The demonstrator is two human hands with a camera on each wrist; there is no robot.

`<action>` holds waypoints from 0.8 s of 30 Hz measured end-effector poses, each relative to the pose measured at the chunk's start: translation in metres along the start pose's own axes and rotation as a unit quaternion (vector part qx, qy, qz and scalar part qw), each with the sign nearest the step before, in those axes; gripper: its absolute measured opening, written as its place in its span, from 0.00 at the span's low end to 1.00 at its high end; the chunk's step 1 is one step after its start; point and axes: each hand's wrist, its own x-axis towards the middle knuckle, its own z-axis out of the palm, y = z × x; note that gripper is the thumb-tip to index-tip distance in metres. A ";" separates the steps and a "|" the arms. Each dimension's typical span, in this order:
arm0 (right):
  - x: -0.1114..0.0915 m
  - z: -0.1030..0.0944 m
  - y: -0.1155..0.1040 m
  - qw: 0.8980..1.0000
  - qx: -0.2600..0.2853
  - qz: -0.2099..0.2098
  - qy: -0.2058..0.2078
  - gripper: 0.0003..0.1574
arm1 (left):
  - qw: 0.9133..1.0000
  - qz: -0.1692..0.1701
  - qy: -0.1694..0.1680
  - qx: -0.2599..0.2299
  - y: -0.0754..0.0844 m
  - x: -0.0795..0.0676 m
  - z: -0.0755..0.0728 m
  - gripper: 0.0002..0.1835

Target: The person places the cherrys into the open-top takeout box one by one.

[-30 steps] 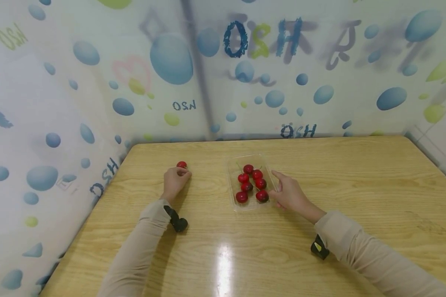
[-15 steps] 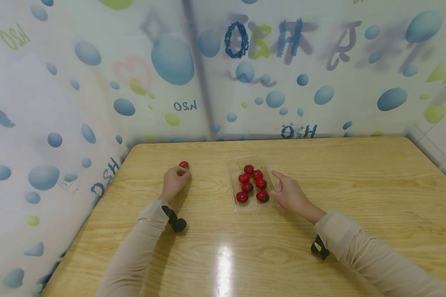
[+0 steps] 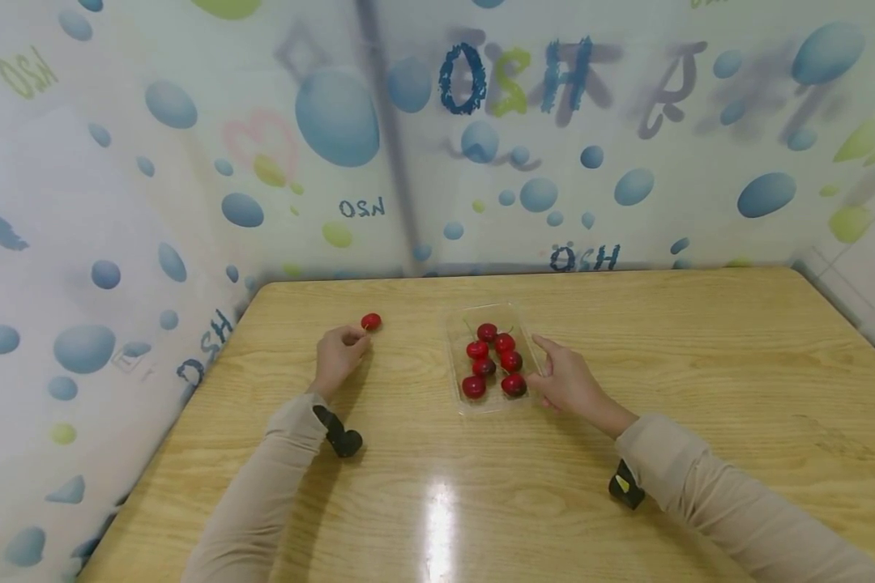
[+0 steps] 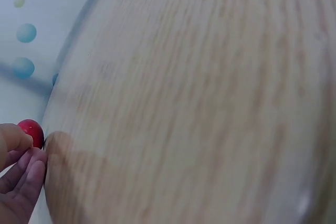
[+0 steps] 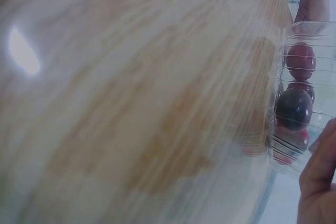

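In the head view, my left hand (image 3: 340,356) pinches a red cherry (image 3: 371,321) by its stem, near the back left of the table. The same cherry (image 4: 32,132) shows beyond the fingertips in the left wrist view. My right hand (image 3: 570,380) holds the right side of a clear plastic container (image 3: 458,405), its index finger stretched along the edge and its thumb at the rim. Several dark red cherries (image 3: 484,368) lie inside, some with thin stems. The right wrist view shows the container wall (image 5: 302,29) side on, with the hand (image 5: 318,177) partly cut off.
Everything stands on a light wood-grain table (image 3: 437,453). A pale curtain (image 3: 423,162) with blue drops and lettering hangs behind it and along the left side. A bright light reflection (image 3: 439,526) lies on the near tabletop.
The cherry at my left fingertips has shifted slightly right and now shows more fully, with its stem in view. My left hand has drawn back slightly left. Right hand and container stay put.
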 end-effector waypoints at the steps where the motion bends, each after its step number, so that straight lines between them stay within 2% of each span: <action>1: 0.000 0.000 0.000 1.000 0.001 0.001 -0.001 0.41 | 1.000 0.000 0.001 -0.001 0.000 0.000 0.000 0.09; 15: 0.000 -0.001 -0.002 1.000 0.007 0.000 -0.002 0.41 | 1.000 0.006 -0.024 -0.011 0.003 0.001 -0.008 0.10; 24: 0.000 0.000 -0.002 1.000 0.011 0.005 -0.005 0.41 | 0.999 0.043 -0.017 -0.025 0.008 0.002 -0.009 0.10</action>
